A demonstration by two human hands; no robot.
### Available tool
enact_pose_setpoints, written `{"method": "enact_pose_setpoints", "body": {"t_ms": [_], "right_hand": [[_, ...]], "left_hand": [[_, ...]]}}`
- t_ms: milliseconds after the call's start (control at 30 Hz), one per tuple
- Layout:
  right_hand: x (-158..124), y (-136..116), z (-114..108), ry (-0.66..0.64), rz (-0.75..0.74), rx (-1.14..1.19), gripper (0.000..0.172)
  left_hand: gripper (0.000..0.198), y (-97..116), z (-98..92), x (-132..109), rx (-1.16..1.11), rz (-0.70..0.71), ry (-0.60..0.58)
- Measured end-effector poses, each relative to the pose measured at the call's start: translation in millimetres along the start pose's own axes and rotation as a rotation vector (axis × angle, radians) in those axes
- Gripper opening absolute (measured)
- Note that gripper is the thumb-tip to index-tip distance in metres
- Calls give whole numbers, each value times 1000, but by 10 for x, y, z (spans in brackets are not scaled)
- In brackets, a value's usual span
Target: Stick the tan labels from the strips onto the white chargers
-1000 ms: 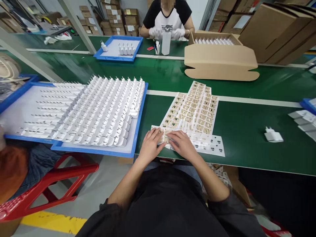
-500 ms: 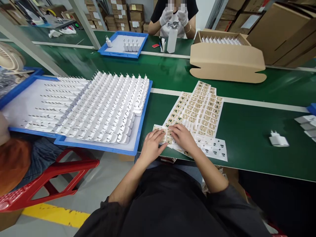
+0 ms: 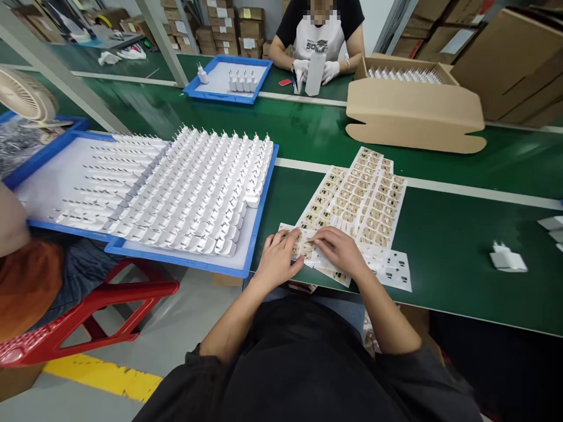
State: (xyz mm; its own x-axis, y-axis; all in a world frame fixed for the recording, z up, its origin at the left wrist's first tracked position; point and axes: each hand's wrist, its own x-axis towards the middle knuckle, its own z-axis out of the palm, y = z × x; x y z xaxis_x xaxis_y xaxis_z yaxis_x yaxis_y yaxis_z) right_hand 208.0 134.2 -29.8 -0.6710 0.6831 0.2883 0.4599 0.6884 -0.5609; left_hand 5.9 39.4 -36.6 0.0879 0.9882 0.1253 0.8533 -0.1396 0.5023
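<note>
Several white sheets of tan stickers (image 3: 378, 220) lie overlapped on the green table in front of me. My left hand (image 3: 279, 258) rests with its fingers laid out on the left end of a smaller sticker sheet (image 3: 303, 246) near the table's front edge. Over the same sheet, my right hand (image 3: 339, 249) has thumb and forefinger pinched at a small tan sticker (image 3: 311, 240); its edges are hard to make out. A sheet with dark marks (image 3: 398, 272) lies beside my right wrist. One white plug adapter (image 3: 508, 258) sits farther right.
To the left, a blue tray (image 3: 246, 266) holds rows of white plug adapters (image 3: 197, 193). A cardboard box (image 3: 416, 111) with more adapters stands at the back. Across the table sits a co-worker (image 3: 319, 38) in white gloves. A red stool (image 3: 145, 293) is at lower left.
My right hand has drawn its fingers into a pinch and shifted slightly right on the sheet. My left hand stays put. The co-worker's gloved hands have dropped to the table.
</note>
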Motion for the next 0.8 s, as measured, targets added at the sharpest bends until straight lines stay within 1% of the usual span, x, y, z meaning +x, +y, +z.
{"method": "enact_pose_setpoints", "body": {"t_ms": [100, 200, 267, 333, 400, 467, 533, 600, 667, 733, 800], "right_hand": [[-151, 58, -69, 87, 127, 352, 18], [-244, 124, -44, 131, 213, 529, 24], [-274, 156, -5, 112, 246, 554, 26], [-292, 178, 29, 92, 263, 540, 26], [-306, 192, 50, 98, 271, 532, 26], [-319, 200, 62, 118, 276, 536, 26], [-327, 200, 69, 134, 273, 545, 26], [-332, 191, 73, 142, 265, 551, 25], [-335, 179, 77, 144, 255, 554, 24], [-337, 172, 79, 140, 252, 542, 25], [-334, 170, 79, 137, 251, 524, 26]], "left_hand": [[61, 44, -33, 20, 2, -4, -22], [53, 89, -154, 37, 15, 13, -44], [44, 88, -309, 12, 43, 43, 5], [36, 37, -508, -66, 117, 22, 137], [36, -66, -709, -199, 239, -99, 302], [44, -197, -861, -366, 359, -271, 420], [48, -321, -940, -532, 430, -382, 453], [41, -409, -956, -670, 473, -410, 441], [31, -462, -945, -778, 512, -380, 431], [25, -497, -944, -867, 534, -332, 441], [20, -532, -967, -944, 499, -277, 452]]}}
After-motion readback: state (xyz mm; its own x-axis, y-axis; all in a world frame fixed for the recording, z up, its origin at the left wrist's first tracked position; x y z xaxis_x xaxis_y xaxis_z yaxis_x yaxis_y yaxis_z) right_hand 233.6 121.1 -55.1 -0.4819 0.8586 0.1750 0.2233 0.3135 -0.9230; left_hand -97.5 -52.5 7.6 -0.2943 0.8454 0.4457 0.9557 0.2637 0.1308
